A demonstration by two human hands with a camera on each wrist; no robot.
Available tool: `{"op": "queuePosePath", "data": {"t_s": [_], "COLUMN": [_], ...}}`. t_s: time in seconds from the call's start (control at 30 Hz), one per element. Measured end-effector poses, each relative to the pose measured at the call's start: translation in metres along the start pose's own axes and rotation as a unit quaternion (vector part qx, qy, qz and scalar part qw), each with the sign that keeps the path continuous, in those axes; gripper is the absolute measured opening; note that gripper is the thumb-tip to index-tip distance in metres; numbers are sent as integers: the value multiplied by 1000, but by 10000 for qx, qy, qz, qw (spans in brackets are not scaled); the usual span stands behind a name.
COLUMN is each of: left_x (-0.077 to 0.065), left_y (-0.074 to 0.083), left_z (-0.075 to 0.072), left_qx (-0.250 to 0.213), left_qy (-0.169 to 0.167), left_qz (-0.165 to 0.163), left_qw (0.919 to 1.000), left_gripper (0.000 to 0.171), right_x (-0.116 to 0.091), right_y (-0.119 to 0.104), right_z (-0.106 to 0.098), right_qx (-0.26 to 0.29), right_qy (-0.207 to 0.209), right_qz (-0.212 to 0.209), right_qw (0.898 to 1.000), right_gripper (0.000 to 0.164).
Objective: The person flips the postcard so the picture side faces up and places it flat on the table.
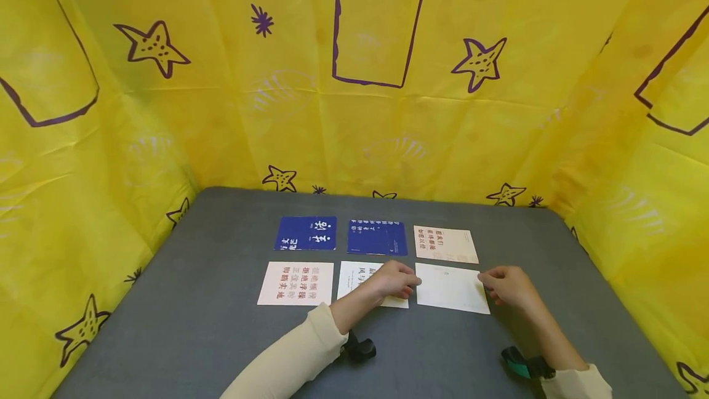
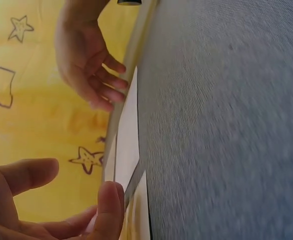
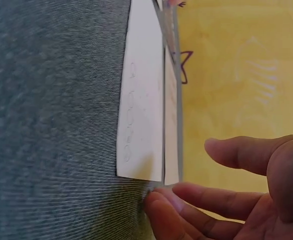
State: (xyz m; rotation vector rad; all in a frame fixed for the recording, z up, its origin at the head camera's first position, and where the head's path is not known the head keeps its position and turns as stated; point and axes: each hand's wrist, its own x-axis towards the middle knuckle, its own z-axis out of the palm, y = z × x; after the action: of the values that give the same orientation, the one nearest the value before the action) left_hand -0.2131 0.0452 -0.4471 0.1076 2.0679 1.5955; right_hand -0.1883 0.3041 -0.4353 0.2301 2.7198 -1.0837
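A white card (image 1: 451, 291) with faint print lies flat at the right end of the front row of cards. My left hand (image 1: 394, 280) is at its left edge, with the forearm passing over a white card with black characters (image 1: 354, 276) and partly covering it. At the opposite edge is my right hand (image 1: 508, 286). The left wrist view shows my left thumb (image 2: 34, 175) raised apart from the fingers. A similar gap between thumb and fingers (image 3: 211, 200) appears in the right wrist view, beside the card's end. Neither hand grips anything.
Left in the front row lies a pink card with red characters (image 1: 296, 284). Behind are two blue cards (image 1: 304, 233) (image 1: 376, 239) and a cream card (image 1: 445, 244). The grey tabletop (image 1: 183, 325) meets a yellow patterned curtain (image 1: 221, 128) at the back and sides.
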Motion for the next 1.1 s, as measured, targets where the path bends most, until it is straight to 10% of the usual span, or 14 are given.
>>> {"op": "queuePosePath", "data": {"t_s": [0.33,0.6,1.1], "left_x": [-2,-2,-1], "left_y": [6,7,3], "left_z": [11,17,16], "left_qx": [386,289,-128], "left_qy": [0,65,44], "left_qz": [32,-147,-324], "left_qw": [9992,9995,9994], "left_gripper": [18,53,48], "right_x": [-6,-11,8], "right_y": [-3,-10,18], "right_z": [4,7,12], "right_qx": [-330,-521,1427], "right_qy": [-49,-117,222], "right_qz": [-67,-226,424], "right_qw": [9994,9983,9886], "right_gripper": [48,52,40]}}
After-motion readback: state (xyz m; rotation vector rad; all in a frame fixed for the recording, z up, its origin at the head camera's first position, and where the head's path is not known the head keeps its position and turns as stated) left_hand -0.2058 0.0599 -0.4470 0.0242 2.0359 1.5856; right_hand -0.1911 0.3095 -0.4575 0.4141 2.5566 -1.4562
